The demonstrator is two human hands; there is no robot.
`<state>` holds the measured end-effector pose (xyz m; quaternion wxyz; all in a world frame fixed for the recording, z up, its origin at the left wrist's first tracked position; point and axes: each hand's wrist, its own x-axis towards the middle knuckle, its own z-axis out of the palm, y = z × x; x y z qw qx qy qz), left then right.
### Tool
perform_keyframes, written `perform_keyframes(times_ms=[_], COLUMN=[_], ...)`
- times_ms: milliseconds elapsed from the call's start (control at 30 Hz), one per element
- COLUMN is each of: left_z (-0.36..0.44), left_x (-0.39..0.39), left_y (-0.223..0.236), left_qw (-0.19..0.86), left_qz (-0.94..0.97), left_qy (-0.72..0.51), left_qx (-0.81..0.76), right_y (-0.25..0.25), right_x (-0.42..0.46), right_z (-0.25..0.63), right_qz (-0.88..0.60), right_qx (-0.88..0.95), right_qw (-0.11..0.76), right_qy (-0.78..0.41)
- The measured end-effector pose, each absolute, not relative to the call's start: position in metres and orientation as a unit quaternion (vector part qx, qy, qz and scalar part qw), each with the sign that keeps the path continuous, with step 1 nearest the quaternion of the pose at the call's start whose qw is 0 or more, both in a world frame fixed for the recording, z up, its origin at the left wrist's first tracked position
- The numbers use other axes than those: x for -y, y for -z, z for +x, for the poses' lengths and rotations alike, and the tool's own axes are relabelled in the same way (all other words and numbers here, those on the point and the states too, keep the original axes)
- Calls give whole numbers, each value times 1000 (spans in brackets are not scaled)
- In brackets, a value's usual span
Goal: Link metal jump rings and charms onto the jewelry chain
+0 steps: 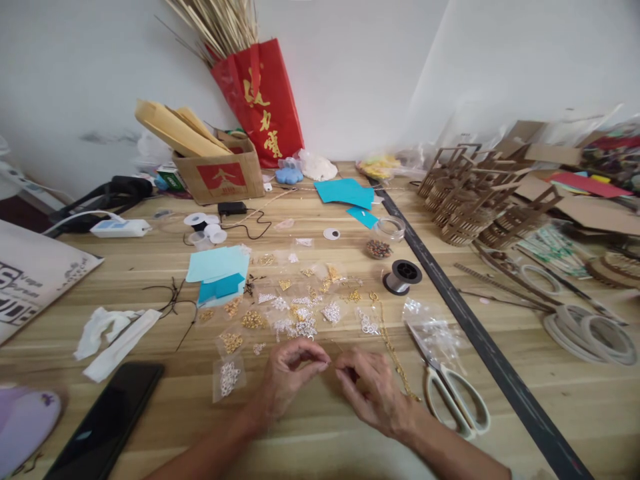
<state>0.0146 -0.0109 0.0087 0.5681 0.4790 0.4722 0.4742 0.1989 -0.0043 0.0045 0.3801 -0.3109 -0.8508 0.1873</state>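
Note:
Near the front middle of the table, my left hand (295, 373) pinches thumb and forefinger together on a tiny bit too small to name. My right hand (373, 390) faces it a short gap away, its fingers curled and pressed together; a thin gold-coloured line, perhaps a pin or wire, shows by its fingertips. Just beyond both hands lie small clear bags of silver beads (306, 325) and gold beads (254, 320). A gold chain (393, 350) runs down beside my right hand. Left of my left hand is a bag of silver rings (229, 379).
White-handled scissors (457, 400) lie right of my right forearm, below a wire spool (401, 277). A black phone (107, 420) rests at front left. Blue cards (220, 267), small woven baskets (465, 200) and a red bag (265, 100) stand or lie farther back.

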Motion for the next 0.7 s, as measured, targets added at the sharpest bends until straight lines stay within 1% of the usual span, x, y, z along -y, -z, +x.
perform_keyframes(times_ms=[467, 700], left_z=[14, 15], left_x=[9, 10], left_y=[-6, -5], left_qw=[604, 605], left_qz=[448, 450], left_qy=[-458, -448], left_qx=[-474, -481], right_y=[-5, -4], right_x=[3, 2], right_z=[198, 198], right_qz=[-301, -307], right_qx=[854, 858], right_qw=[389, 374], right_qy=[-171, -173])
